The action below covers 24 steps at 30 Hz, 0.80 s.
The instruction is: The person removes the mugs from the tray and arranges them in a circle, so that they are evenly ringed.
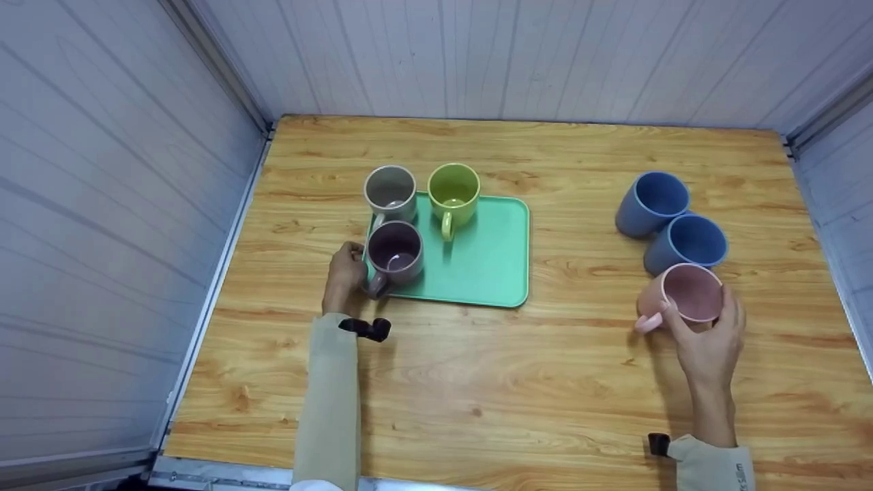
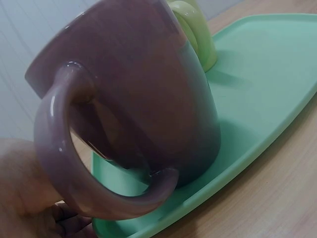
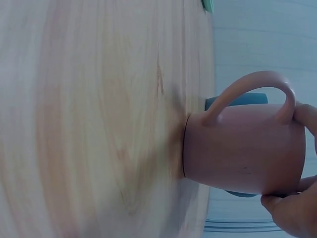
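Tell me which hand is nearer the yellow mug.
Left. The left hand is left of the yellow mug; the right hand is farther to its right, gripping the pink mug.

Wood-grain tabletop (image 1: 477, 409), yellowish-brn w/ darker streaks & a few knots, set betw. pale grey panel walls: back wall (image 1: 477, 54), L wall (image 1: 102, 239), R wall (image 1: 842, 177) (faint vert. lines on the back one). Metal trim (image 1: 215, 61) at back-L corner; light soft.
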Each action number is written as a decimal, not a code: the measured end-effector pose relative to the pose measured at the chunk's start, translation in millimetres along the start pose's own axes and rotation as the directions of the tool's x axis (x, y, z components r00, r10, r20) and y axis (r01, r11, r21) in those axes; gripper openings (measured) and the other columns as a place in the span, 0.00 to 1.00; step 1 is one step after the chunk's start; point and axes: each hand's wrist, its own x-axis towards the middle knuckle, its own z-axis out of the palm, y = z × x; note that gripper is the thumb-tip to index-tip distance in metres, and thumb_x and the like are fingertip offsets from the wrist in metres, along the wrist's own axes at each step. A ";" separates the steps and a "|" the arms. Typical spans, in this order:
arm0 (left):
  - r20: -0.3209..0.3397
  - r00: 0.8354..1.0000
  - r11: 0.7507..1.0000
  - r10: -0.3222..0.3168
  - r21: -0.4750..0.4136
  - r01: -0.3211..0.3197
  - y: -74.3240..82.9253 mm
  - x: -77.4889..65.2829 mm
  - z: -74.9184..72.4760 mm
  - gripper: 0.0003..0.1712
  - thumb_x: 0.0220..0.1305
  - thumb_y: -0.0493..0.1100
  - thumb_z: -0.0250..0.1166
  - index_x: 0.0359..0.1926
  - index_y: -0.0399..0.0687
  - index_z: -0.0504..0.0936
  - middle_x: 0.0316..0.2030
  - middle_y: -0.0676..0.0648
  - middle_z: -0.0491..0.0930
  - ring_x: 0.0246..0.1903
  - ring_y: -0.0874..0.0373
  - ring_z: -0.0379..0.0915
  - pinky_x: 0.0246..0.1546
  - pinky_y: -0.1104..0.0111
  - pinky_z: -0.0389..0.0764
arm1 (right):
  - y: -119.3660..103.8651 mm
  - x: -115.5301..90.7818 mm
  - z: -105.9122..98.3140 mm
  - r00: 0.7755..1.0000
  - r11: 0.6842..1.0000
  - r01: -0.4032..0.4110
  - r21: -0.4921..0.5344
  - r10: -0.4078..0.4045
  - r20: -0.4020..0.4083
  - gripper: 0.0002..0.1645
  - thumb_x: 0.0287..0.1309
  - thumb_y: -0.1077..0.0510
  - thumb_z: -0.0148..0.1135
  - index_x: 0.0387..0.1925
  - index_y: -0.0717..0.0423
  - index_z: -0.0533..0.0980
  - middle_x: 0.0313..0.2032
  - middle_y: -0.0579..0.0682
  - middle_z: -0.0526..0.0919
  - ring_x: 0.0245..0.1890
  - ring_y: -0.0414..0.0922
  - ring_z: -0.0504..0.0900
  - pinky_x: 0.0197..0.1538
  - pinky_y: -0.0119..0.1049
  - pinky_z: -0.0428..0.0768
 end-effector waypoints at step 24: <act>-0.011 0.999 0.996 0.049 0.081 -0.048 -1.2 3.5 -1.1 0.22 0.62 0.32 0.41 0.56 0.35 0.69 0.45 0.41 0.71 0.45 0.51 0.66 0.48 0.62 0.69 | -32.5 4.6 10.8 0.991 0.991 0.131 0.029 -0.131 0.006 0.51 0.46 0.55 0.72 0.71 0.54 0.59 0.69 0.57 0.60 0.66 0.52 0.61 0.69 0.46 0.59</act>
